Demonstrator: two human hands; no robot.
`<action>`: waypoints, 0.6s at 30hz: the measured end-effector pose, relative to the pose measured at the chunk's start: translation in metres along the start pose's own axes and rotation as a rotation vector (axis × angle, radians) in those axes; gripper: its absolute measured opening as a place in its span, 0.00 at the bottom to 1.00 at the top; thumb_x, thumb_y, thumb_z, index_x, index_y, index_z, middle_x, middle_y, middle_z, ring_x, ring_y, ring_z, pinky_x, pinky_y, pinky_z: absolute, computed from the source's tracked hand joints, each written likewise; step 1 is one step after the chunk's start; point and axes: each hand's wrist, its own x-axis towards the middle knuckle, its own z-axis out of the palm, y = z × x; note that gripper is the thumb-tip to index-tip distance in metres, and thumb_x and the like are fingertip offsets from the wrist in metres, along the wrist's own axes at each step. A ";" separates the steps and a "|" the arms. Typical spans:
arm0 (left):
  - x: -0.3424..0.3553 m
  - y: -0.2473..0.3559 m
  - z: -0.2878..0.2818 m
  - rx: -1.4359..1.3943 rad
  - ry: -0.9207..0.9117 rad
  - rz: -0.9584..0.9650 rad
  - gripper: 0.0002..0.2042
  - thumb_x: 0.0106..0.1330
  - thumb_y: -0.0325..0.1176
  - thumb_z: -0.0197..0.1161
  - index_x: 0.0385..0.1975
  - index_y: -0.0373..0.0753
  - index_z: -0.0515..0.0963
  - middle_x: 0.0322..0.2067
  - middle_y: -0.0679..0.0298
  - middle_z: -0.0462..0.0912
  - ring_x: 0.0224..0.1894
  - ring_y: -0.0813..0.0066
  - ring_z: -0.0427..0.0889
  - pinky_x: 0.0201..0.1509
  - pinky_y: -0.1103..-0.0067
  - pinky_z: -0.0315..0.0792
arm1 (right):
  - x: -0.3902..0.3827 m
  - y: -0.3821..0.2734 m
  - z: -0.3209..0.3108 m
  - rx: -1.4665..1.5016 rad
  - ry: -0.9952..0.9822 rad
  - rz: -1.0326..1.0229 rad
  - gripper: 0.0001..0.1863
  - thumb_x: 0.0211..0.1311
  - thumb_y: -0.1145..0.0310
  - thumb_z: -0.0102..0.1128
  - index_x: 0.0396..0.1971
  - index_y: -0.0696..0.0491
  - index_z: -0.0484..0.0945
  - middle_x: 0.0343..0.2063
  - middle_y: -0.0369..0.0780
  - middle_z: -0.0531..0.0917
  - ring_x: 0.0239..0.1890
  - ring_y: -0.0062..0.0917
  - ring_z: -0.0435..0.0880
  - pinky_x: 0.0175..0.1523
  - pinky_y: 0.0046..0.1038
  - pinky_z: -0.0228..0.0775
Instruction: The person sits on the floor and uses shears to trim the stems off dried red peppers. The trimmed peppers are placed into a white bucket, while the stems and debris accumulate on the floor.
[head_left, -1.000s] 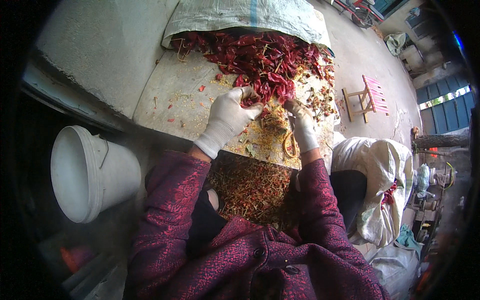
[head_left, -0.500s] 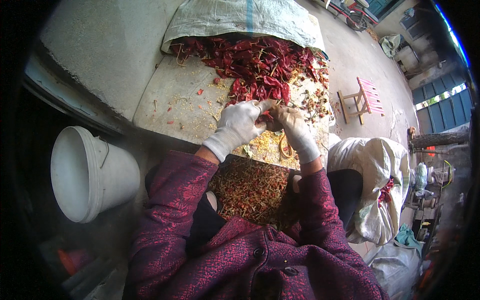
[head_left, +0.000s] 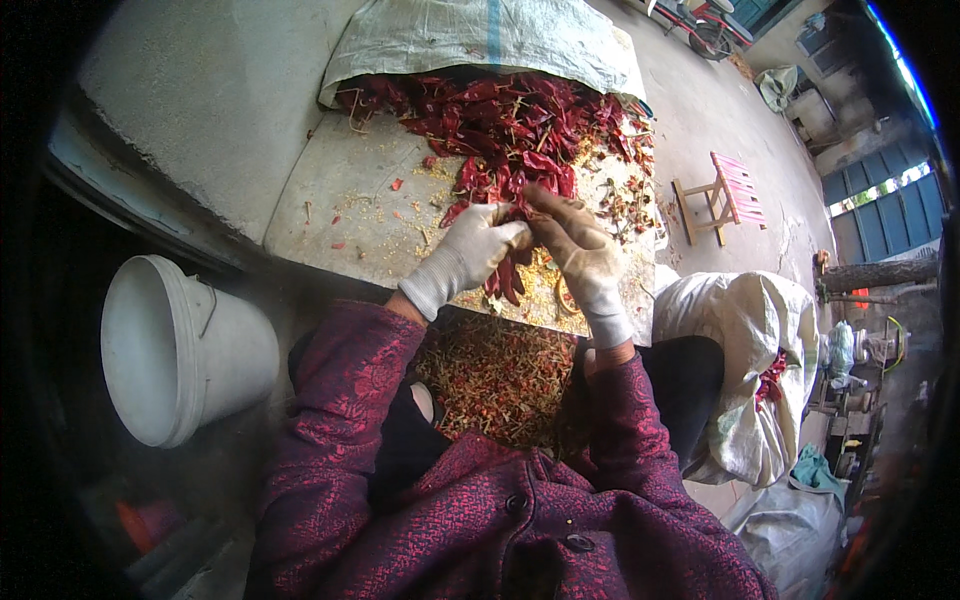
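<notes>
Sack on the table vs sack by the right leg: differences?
The table sack has a blue stripe; none shows on the leg-side sack. The table sack lies spread out, dried chillies heaped at its edge; the leg-side sack bulges, showing only a small red patch. Both are pale.

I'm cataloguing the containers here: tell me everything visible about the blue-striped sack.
The sack looks like pale woven plastic, its blue stripe running to the mouth. It lies at the far end of the board, open toward the camera, upper edge draped over dried red chilies that spill out. The picture cuts off its far end.
</notes>
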 end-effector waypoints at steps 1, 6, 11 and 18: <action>0.000 -0.004 0.000 0.031 -0.014 -0.037 0.08 0.72 0.30 0.55 0.41 0.33 0.80 0.34 0.69 0.82 0.35 0.83 0.79 0.42 0.81 0.76 | 0.001 -0.003 0.001 -0.088 -0.021 0.081 0.11 0.64 0.71 0.66 0.45 0.54 0.87 0.38 0.41 0.89 0.40 0.24 0.86 0.48 0.25 0.76; 0.002 -0.018 -0.008 0.511 -0.183 0.343 0.08 0.69 0.29 0.54 0.39 0.34 0.80 0.33 0.64 0.83 0.35 0.73 0.82 0.40 0.75 0.76 | -0.004 -0.018 -0.002 -0.269 0.025 -0.093 0.07 0.64 0.74 0.65 0.39 0.56 0.87 0.31 0.42 0.88 0.34 0.27 0.86 0.43 0.27 0.76; -0.005 -0.002 -0.017 0.947 -0.246 0.909 0.09 0.65 0.27 0.54 0.36 0.33 0.82 0.35 0.56 0.85 0.36 0.63 0.85 0.41 0.72 0.77 | -0.018 -0.012 0.000 0.249 0.057 0.206 0.10 0.66 0.70 0.64 0.42 0.59 0.84 0.35 0.41 0.87 0.37 0.24 0.86 0.44 0.27 0.76; -0.030 0.037 0.010 0.068 -0.535 -0.162 0.13 0.68 0.29 0.59 0.50 0.32 0.78 0.32 0.67 0.85 0.34 0.84 0.80 0.41 0.83 0.74 | -0.047 0.089 -0.011 0.249 -0.110 0.407 0.20 0.72 0.65 0.51 0.60 0.56 0.72 0.29 0.34 0.78 0.25 0.15 0.71 0.36 0.19 0.68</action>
